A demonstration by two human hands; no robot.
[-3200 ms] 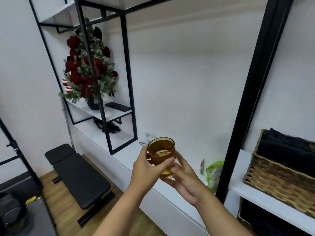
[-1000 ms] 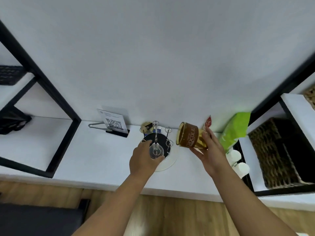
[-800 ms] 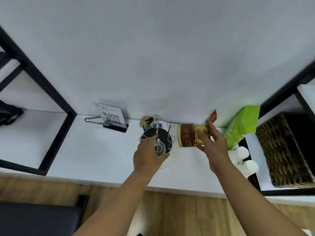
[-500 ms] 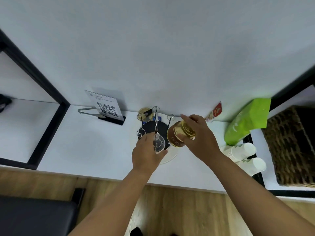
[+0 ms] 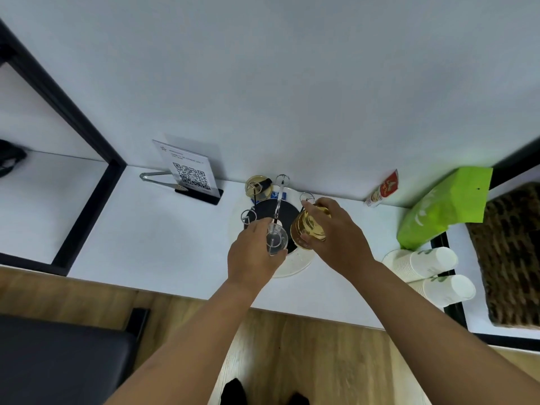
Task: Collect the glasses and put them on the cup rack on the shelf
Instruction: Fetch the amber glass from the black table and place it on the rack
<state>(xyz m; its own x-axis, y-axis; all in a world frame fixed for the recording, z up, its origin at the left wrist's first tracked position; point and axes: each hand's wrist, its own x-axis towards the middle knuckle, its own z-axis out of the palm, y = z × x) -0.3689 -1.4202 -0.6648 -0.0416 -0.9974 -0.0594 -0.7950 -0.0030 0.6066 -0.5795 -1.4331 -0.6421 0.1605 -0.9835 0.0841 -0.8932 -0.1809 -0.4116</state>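
Right hand (image 5: 336, 238) is gripping the amber glass (image 5: 308, 230) mouth-down over the cup rack (image 5: 277, 211), while left hand (image 5: 254, 258) is pinching a clear glass (image 5: 276, 239).

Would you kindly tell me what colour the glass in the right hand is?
Amber-brown glass, seen best in the head view.

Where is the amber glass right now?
In the head view, the amber glass is gripped upside down in the right hand, over the right side of the cup rack, beside the left hand.
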